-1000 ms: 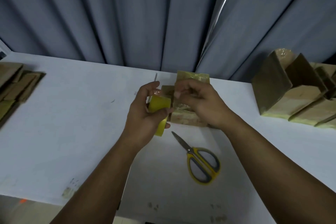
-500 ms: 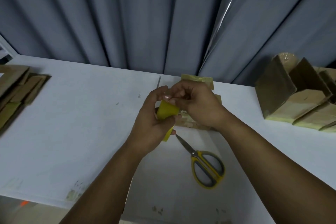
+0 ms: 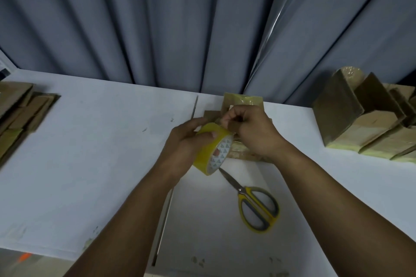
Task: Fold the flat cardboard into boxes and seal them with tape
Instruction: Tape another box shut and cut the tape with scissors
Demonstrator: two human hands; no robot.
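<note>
- My left hand point(image 3: 180, 148) wraps the tape roll point(image 3: 210, 153); my right hand point(image 3: 249, 132) pinches its loose end.
- If I pull crooked, the tape could stick to itself.

In view are 1 roll of yellow tape point(image 3: 202, 153), 1 pair of scissors point(image 3: 243, 192) and 1 partly hidden cardboard box point(image 3: 243, 99) at the far edge of the table point(image 3: 90, 164). At least 3 folded boxes point(image 3: 360, 128) stand at its right edge. The flat cardboard point(image 3: 20, 108) stacked at the left edge overlaps too much to count.
</note>
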